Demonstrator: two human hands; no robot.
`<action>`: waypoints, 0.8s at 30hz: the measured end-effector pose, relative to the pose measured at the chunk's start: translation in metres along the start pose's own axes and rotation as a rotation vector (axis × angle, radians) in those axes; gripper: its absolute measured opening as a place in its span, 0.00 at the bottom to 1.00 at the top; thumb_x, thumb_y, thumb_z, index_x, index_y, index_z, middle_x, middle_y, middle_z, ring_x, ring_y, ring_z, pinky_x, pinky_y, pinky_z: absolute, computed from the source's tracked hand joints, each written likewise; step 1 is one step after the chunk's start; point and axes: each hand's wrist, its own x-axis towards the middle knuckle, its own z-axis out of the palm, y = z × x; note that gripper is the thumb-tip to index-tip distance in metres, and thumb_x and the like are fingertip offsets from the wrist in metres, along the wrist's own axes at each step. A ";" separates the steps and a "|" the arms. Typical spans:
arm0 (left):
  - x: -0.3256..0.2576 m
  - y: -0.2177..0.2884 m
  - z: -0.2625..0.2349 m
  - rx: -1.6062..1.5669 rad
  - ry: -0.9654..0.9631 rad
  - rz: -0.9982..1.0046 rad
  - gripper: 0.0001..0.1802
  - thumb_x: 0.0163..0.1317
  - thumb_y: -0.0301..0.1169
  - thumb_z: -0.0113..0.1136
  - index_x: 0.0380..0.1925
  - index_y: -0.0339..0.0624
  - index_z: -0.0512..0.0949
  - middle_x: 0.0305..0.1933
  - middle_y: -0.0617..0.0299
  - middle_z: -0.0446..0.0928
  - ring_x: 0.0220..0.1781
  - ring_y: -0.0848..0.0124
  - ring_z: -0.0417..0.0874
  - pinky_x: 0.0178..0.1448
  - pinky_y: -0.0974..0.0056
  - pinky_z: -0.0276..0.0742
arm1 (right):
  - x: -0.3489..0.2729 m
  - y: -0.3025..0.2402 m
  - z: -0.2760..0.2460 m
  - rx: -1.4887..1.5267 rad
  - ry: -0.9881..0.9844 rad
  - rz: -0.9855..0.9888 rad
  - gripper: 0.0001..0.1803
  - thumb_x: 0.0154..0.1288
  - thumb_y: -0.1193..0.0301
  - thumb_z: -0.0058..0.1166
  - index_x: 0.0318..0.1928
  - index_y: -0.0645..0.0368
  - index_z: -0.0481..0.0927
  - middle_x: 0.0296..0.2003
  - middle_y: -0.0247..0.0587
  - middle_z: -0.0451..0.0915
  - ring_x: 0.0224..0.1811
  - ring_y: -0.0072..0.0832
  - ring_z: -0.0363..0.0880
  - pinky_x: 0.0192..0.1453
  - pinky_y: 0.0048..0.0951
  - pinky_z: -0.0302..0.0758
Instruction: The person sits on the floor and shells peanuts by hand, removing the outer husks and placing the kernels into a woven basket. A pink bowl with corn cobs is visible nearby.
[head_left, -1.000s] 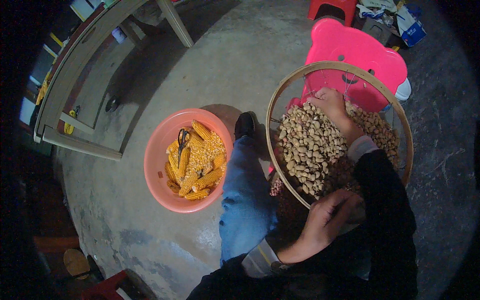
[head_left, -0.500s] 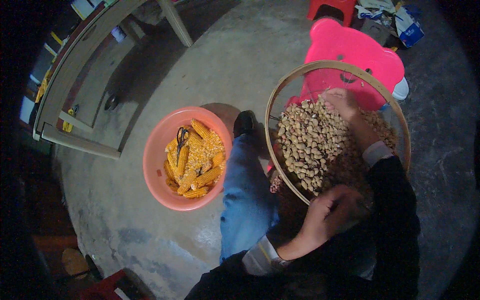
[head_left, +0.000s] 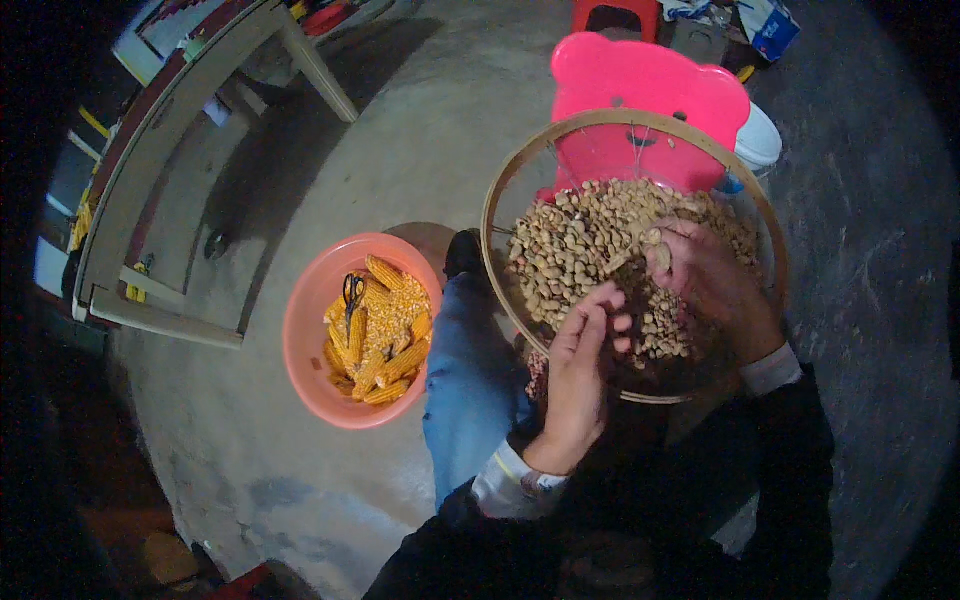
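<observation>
Looking down from my head, I see lots of peanuts (head_left: pixel 560 262) in their bumpy shells, heaped in a round sieve (head_left: pixel 492 215) with a wooden rim. My right hand (head_left: pixel 668 262) is over the heap, with its thumb and fingers closed in a pinch on one pale peanut (head_left: pixel 656 246). My left hand (head_left: pixel 598 318) is near it, over the near side of the sieve, with the fingers half curled. I see nothing in its fingertips, but I cannot tell if something sits deeper inside, because the palm is hidden.

I think one peanut is very light, so a small pinch is plenty. The shell should feel dry and rough, so I don't think it will slip much. It looks stiff but thin, and a hard squeeze would likely crack it. The best place to hold it is across its fat middle, with my thumb on one side and a finger on the other. The ends are small and round, so it could roll away from me there.

Past the sieve is a bright pink chair (head_left: pixel 655 80). To the left of my leg, an orange-pink tub (head_left: pixel 300 372) holds yellow corn cobs (head_left: pixel 357 338), loose corn bits and dark scissors (head_left: pixel 351 290)
</observation>
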 end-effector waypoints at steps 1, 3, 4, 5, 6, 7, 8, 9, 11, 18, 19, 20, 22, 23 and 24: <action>-0.001 0.002 0.000 -0.009 0.000 -0.043 0.21 0.71 0.38 0.43 0.61 0.42 0.64 0.56 0.61 0.71 0.54 0.71 0.72 0.57 0.67 0.68 | -0.005 0.001 0.004 0.035 -0.003 0.015 0.08 0.67 0.69 0.48 0.42 0.60 0.73 0.30 0.30 0.72 0.29 0.19 0.71 0.32 0.19 0.67; -0.001 0.001 0.000 -0.103 0.026 -0.072 0.24 0.71 0.40 0.43 0.63 0.43 0.62 0.58 0.61 0.69 0.58 0.68 0.70 0.61 0.65 0.67 | -0.014 0.004 0.007 0.097 -0.038 0.050 0.08 0.67 0.70 0.49 0.43 0.59 0.73 0.31 0.31 0.73 0.30 0.18 0.73 0.32 0.18 0.68; 0.000 -0.003 -0.001 -0.156 0.035 -0.087 0.25 0.70 0.42 0.43 0.64 0.43 0.60 0.59 0.60 0.68 0.60 0.67 0.69 0.63 0.64 0.66 | -0.016 0.006 0.006 0.118 -0.067 0.068 0.08 0.67 0.70 0.49 0.43 0.60 0.73 0.31 0.31 0.73 0.30 0.18 0.73 0.32 0.18 0.68; 0.002 -0.006 -0.004 -0.179 0.038 -0.093 0.27 0.70 0.45 0.42 0.64 0.45 0.59 0.61 0.59 0.67 0.63 0.64 0.67 0.65 0.63 0.64 | -0.019 0.006 0.006 0.138 -0.097 0.087 0.08 0.67 0.70 0.49 0.43 0.60 0.73 0.31 0.31 0.73 0.31 0.18 0.73 0.32 0.18 0.68; 0.002 -0.007 -0.005 -0.188 0.006 -0.106 0.27 0.70 0.46 0.42 0.64 0.45 0.59 0.61 0.60 0.67 0.63 0.64 0.68 0.65 0.63 0.65 | -0.023 0.004 0.009 0.129 -0.070 0.117 0.08 0.67 0.70 0.49 0.43 0.60 0.73 0.31 0.31 0.73 0.30 0.18 0.73 0.31 0.18 0.68; 0.003 -0.007 -0.004 -0.199 -0.028 -0.126 0.27 0.70 0.46 0.42 0.64 0.46 0.60 0.60 0.60 0.67 0.63 0.64 0.68 0.64 0.63 0.65 | -0.030 -0.001 0.014 0.119 -0.035 0.149 0.08 0.67 0.70 0.49 0.43 0.60 0.73 0.31 0.31 0.73 0.29 0.17 0.72 0.30 0.17 0.67; 0.005 -0.007 -0.003 -0.211 -0.061 -0.145 0.27 0.70 0.46 0.41 0.64 0.46 0.60 0.60 0.60 0.68 0.62 0.65 0.68 0.64 0.64 0.66 | -0.034 -0.004 0.016 0.109 -0.001 0.180 0.08 0.67 0.70 0.49 0.43 0.60 0.73 0.30 0.31 0.73 0.29 0.17 0.72 0.29 0.17 0.66; 0.007 -0.008 -0.001 -0.204 -0.096 -0.161 0.27 0.70 0.48 0.41 0.63 0.47 0.61 0.59 0.62 0.69 0.60 0.67 0.70 0.61 0.66 0.68 | -0.035 -0.002 0.014 0.055 -0.033 0.171 0.08 0.66 0.70 0.49 0.42 0.61 0.73 0.30 0.31 0.73 0.27 0.16 0.71 0.27 0.17 0.65; 0.005 -0.007 -0.001 -0.178 -0.130 -0.145 0.27 0.70 0.49 0.41 0.63 0.47 0.62 0.58 0.64 0.69 0.57 0.70 0.71 0.60 0.67 0.70 | -0.034 0.001 0.012 -0.049 -0.112 0.148 0.08 0.66 0.70 0.49 0.41 0.61 0.74 0.28 0.30 0.73 0.24 0.15 0.68 0.25 0.16 0.62; 0.004 -0.009 0.005 -0.083 -0.032 -0.140 0.19 0.69 0.47 0.46 0.53 0.49 0.69 0.49 0.71 0.72 0.47 0.77 0.74 0.52 0.68 0.73 | -0.025 0.013 0.008 -0.546 -0.235 0.091 0.06 0.64 0.73 0.53 0.35 0.64 0.78 0.28 0.32 0.78 0.25 0.12 0.70 0.26 0.16 0.66; 0.004 -0.010 0.004 -0.061 -0.008 -0.135 0.18 0.69 0.46 0.47 0.51 0.49 0.70 0.48 0.72 0.73 0.46 0.77 0.74 0.51 0.69 0.74 | -0.024 0.017 0.008 -0.525 -0.263 0.053 0.07 0.64 0.72 0.54 0.34 0.64 0.78 0.27 0.33 0.78 0.26 0.13 0.72 0.27 0.17 0.68; 0.004 -0.012 0.001 -0.068 -0.010 -0.117 0.17 0.68 0.44 0.48 0.50 0.48 0.70 0.47 0.71 0.73 0.46 0.77 0.75 0.50 0.69 0.74 | -0.023 0.021 0.008 -0.504 -0.292 0.014 0.07 0.63 0.71 0.55 0.34 0.64 0.79 0.27 0.34 0.79 0.27 0.15 0.74 0.29 0.18 0.69; 0.004 -0.016 -0.005 -0.084 -0.016 -0.080 0.14 0.68 0.42 0.50 0.48 0.47 0.70 0.46 0.70 0.74 0.46 0.77 0.75 0.49 0.69 0.75 | -0.023 0.024 0.011 -0.462 -0.305 -0.032 0.08 0.61 0.72 0.56 0.34 0.65 0.79 0.28 0.35 0.80 0.28 0.17 0.77 0.32 0.20 0.72; 0.004 -0.014 -0.005 -0.119 0.014 -0.107 0.13 0.68 0.41 0.50 0.47 0.47 0.71 0.46 0.69 0.74 0.45 0.77 0.76 0.49 0.69 0.76 | -0.024 0.025 0.015 -0.442 -0.289 -0.039 0.07 0.61 0.72 0.57 0.34 0.66 0.79 0.30 0.36 0.81 0.30 0.18 0.78 0.34 0.20 0.73; 0.005 -0.011 -0.004 -0.155 0.044 -0.133 0.13 0.68 0.40 0.50 0.46 0.46 0.71 0.46 0.69 0.74 0.45 0.76 0.77 0.48 0.69 0.76 | -0.024 0.026 0.018 -0.421 -0.275 -0.045 0.07 0.61 0.73 0.57 0.35 0.66 0.79 0.31 0.37 0.81 0.31 0.19 0.79 0.35 0.20 0.74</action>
